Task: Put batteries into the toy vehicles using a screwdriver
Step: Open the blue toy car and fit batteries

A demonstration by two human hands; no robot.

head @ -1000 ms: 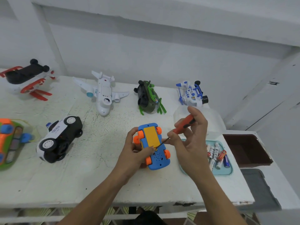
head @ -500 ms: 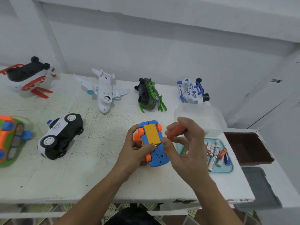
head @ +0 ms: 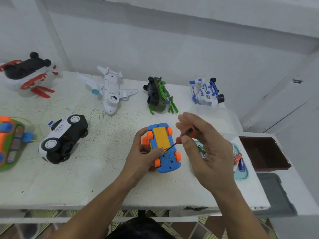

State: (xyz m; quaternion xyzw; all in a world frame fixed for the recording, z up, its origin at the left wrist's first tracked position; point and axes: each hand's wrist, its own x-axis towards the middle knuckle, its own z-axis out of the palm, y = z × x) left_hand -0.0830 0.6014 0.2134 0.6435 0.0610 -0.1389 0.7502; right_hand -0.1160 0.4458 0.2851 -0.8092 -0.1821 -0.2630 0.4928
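Pinching a red-handled screwdriver (head: 188, 132) between thumb and curled fingers, the right hand (head: 207, 149) slants the tool down and to the left, its dark tip meeting the near edge of the yellow cover (head: 159, 137) on a blue car (head: 170, 159). The car is belly up, orange wheels in the air, at the front right of a white table (head: 86, 183). The left hand (head: 139, 157) grips it from the left side, fingers wrapped round the body and thumb pressed on the underside just beside the tip.

Behind the right hand sits a teal tray (head: 241, 175) of batteries (head: 239, 161), partly hidden by the palm. A clear box (head: 215, 116) stands just beyond it.

Other toys are spread across the table, well apart from the work. A police car (head: 62, 140) lies on its side to the left. An orange and green toy (head: 8, 140) sits at the left edge. Along the back wall are a red and white helicopter (head: 27, 75), a white plane (head: 110, 90), a green helicopter (head: 158, 97) and a blue and white helicopter (head: 206, 93), all overturned or tipped.

To the right of the table are a brown bin (head: 262, 154) and a grey lid (head: 274, 192).
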